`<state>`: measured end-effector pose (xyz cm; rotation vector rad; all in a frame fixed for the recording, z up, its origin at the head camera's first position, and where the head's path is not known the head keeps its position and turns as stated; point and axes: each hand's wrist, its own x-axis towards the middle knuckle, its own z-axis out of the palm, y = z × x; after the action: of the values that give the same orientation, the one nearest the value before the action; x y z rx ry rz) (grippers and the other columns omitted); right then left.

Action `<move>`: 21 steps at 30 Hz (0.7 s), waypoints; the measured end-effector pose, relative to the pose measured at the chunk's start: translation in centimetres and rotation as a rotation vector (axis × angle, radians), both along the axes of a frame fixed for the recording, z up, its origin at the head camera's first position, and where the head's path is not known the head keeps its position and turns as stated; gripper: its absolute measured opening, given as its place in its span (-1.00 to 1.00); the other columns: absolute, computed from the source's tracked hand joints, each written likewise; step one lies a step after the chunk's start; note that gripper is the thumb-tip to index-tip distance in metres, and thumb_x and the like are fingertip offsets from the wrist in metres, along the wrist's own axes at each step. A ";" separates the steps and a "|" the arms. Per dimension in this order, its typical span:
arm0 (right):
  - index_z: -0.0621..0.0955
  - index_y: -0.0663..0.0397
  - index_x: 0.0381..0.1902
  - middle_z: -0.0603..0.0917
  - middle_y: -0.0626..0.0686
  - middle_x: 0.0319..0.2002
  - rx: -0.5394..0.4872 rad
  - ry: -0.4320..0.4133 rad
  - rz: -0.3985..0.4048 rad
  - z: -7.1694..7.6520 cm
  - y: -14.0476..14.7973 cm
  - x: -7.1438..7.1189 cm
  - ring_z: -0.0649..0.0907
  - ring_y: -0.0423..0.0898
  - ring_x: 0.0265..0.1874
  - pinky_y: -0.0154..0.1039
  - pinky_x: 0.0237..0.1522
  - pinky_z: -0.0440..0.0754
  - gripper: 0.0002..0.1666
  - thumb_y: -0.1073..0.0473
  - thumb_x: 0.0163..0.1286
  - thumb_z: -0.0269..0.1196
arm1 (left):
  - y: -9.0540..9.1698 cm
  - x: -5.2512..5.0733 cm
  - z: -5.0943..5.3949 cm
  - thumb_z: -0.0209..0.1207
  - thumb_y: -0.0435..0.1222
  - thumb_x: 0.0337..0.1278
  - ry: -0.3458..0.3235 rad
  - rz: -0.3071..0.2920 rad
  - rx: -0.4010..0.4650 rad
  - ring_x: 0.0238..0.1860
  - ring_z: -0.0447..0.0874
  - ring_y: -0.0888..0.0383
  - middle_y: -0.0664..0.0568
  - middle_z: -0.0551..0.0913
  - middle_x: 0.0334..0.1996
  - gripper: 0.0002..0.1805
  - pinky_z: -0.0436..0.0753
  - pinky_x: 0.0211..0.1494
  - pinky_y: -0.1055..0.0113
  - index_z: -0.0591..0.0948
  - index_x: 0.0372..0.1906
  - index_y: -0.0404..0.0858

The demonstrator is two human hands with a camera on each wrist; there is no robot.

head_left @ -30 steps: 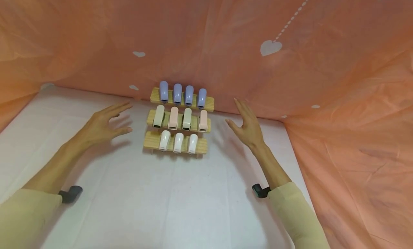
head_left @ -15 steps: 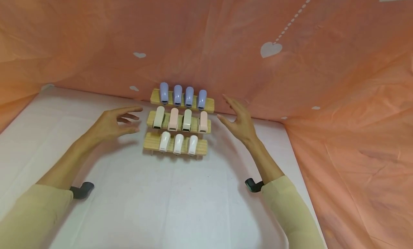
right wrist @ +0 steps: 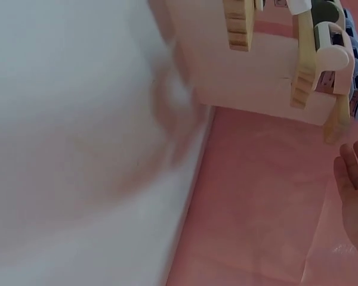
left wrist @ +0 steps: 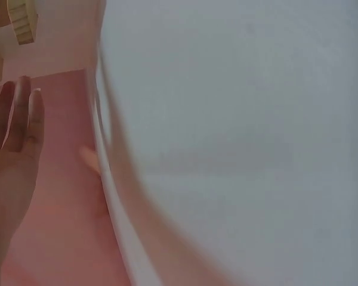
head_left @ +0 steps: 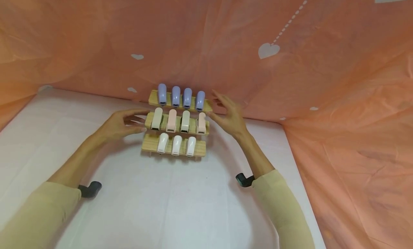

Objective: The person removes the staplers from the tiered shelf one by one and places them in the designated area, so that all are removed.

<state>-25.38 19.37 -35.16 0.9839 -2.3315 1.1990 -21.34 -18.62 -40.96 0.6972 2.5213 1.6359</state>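
Observation:
A three-tier wooden rack point(head_left: 200, 148) stands near the back edge of the white surface. Its top tier holds several purple staplers point(head_left: 175, 96), the middle tier green ones point(head_left: 157, 119) and pink ones point(head_left: 171, 120), the bottom tier three white ones point(head_left: 176, 145). At the rack's left end is my left hand point(head_left: 117, 126), fingers extended towards the middle tier; contact cannot be told. My right hand point(head_left: 231, 116) is spread at the right end, by the top and middle tiers. In the right wrist view its fingers point(right wrist: 349, 170) lie just below the top board's end. Neither hand holds anything.
White cloth point(head_left: 180, 206) covers the surface in front of the rack. Orange-pink sheeting point(head_left: 200, 37) with white hearts hangs close behind it, and more sheeting point(head_left: 361, 163) runs along the right side.
Both hands have moved inward, the left to the right and the right to the left, up to the two ends of the rack. The staplers keep their places on it.

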 end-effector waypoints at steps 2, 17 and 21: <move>0.43 0.25 0.38 0.58 0.22 0.20 0.009 -0.013 -0.001 0.1 -0.4 -0.1 0.61 0.13 0.07 -0.02 0.18 0.54 -0.20 0.30 0.19 0.47 | 0.1 -0.1 -0.1 0.35 -0.40 0.17 0.008 -0.027 0.007 -0.04 0.64 0.37 -0.29 0.55 0.21 -0.34 0.60 -0.02 0.53 0.42 0.38 -0.36; 0.42 0.14 0.41 0.54 0.13 0.29 0.063 -0.105 -0.058 0.5 -2.4 -0.7 0.54 -0.01 0.25 -0.18 0.31 0.41 -0.14 0.20 0.17 0.50 | 0.6 -0.5 -0.1 0.34 -0.40 0.18 -0.098 -0.040 0.066 0.01 0.63 0.32 -0.31 0.53 0.20 -0.34 0.61 0.01 0.49 0.40 0.38 -0.38; 0.44 0.10 0.41 0.49 0.09 0.35 0.099 -0.120 -0.093 0.5 -2.5 -0.7 0.47 -0.06 0.32 -0.23 0.36 0.33 -0.16 0.16 0.19 0.49 | 0.8 -0.6 0.1 0.38 -0.39 0.14 -0.137 -0.001 0.087 0.01 0.65 0.29 -0.26 0.57 0.17 -0.36 0.62 0.02 0.46 0.46 0.34 -0.35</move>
<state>-26.12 16.87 -34.66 0.8454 -2.5216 1.1458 -21.95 -17.82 -40.87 0.5720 2.3680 1.7378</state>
